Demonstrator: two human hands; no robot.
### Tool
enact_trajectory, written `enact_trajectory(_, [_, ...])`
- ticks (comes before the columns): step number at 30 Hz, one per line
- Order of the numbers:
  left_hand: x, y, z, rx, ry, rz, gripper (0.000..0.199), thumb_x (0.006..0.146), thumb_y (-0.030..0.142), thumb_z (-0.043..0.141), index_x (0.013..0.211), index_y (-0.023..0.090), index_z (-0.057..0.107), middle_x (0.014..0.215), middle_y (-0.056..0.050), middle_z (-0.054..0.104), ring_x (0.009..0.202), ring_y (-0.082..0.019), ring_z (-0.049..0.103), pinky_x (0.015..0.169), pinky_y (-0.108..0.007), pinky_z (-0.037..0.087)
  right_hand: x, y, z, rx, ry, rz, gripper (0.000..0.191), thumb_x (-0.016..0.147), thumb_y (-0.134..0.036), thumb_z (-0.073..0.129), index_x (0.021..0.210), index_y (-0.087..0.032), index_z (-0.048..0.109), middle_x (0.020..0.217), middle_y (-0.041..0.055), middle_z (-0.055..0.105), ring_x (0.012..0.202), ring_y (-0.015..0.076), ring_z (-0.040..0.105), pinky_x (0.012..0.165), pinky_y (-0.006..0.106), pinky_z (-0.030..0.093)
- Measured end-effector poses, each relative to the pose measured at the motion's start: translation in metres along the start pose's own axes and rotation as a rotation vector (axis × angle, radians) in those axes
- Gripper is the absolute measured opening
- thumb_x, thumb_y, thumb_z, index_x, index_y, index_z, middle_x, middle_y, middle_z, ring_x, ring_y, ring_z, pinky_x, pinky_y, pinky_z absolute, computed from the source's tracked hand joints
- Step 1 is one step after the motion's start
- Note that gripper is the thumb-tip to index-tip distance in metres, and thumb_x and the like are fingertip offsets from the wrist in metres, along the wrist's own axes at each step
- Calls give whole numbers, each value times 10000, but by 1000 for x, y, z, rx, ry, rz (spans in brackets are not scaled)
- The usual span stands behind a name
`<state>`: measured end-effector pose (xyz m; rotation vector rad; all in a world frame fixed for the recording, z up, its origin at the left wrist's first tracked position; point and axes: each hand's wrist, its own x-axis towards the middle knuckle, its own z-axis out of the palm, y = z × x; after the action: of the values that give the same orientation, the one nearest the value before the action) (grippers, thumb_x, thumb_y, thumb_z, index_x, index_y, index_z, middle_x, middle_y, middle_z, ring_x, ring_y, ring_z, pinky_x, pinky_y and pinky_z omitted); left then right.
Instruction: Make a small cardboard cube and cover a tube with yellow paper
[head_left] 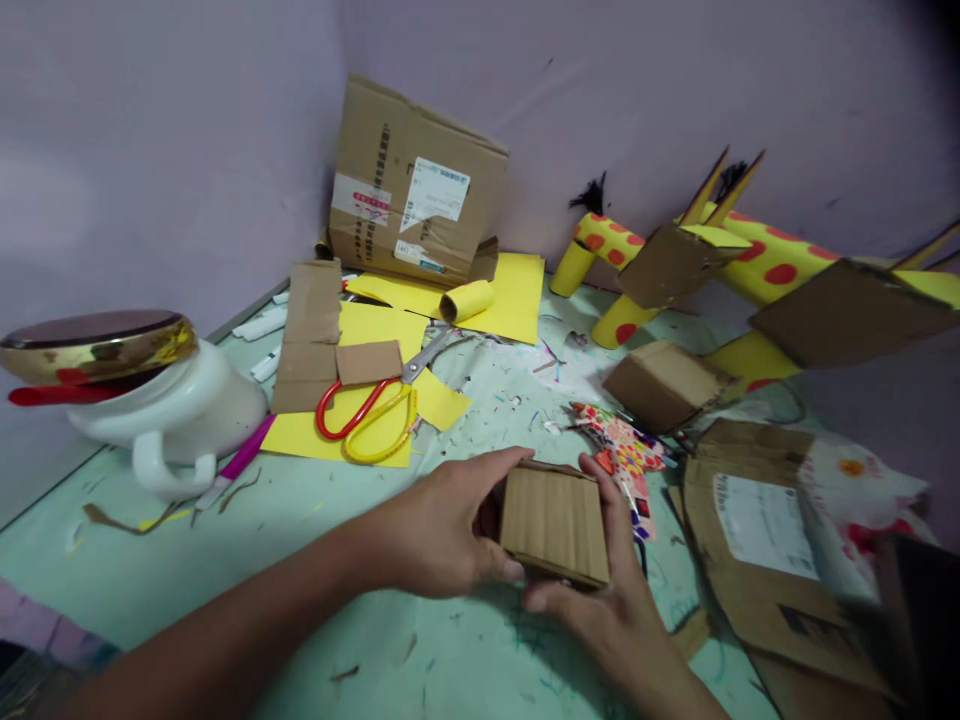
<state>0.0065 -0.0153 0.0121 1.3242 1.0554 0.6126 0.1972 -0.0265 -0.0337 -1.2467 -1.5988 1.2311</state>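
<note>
Near the front middle of the pale green table, a small cardboard box is held between both hands. My left hand grips its left side, with fingers at the top and thumb at the lower corner. On the right side, my right hand has its thumb below the box and its fingers along the edge. Beyond the hands lie scissors with red and yellow handles, beside a small cardboard piece on yellow paper. Another small cardboard box sits to the right.
Yellow spotted tube figures with cardboard parts stand at the back right. A large cardboard box leans on the wall. At left is a white pot; at right, a bent cardboard sheet. Scraps dot the table.
</note>
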Motion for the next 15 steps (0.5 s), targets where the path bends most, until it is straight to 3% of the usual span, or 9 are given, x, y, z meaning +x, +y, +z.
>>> enact_trajectory(4, [-2, 6, 1, -124, 34, -63, 971, 601, 166, 734, 1441, 241, 253, 934, -44, 624, 846, -234, 603, 713, -341, 477, 5, 0, -2, 69, 86, 29, 1069, 510, -612, 789, 1391, -274, 288, 1238, 122, 547, 1033, 324, 600, 791, 420, 546])
enact_trajectory(7, [-2, 10, 1, -207, 27, -65, 885, 630, 143, 676, 1426, 218, 299, 737, 24, 536, 694, -170, 551, 634, -291, 441, 8, -2, -6, 138, 71, 38, 1074, 517, -628, 777, 1399, -244, 298, 1176, 131, 613, 989, 318, 637, 760, 394, 561])
enact_trajectory(10, [-2, 13, -1, -141, 25, -37, 785, 648, 73, 588, 1393, 201, 374, 667, 50, 464, 639, -136, 492, 613, -267, 409, 8, -6, -8, 202, 21, 99, 1101, 551, -628, 761, 1436, -235, 237, 1180, 146, 629, 994, 330, 647, 780, 410, 559])
enact_trajectory(15, [-3, 13, -3, -35, 11, -7, 802, 651, 47, 558, 1410, 222, 366, 674, 41, 470, 652, -150, 491, 621, -285, 417, 6, -8, -12, 284, -46, 142, 1071, 603, -585, 754, 1455, -247, 200, 1192, 142, 639, 1036, 348, 628, 838, 485, 525])
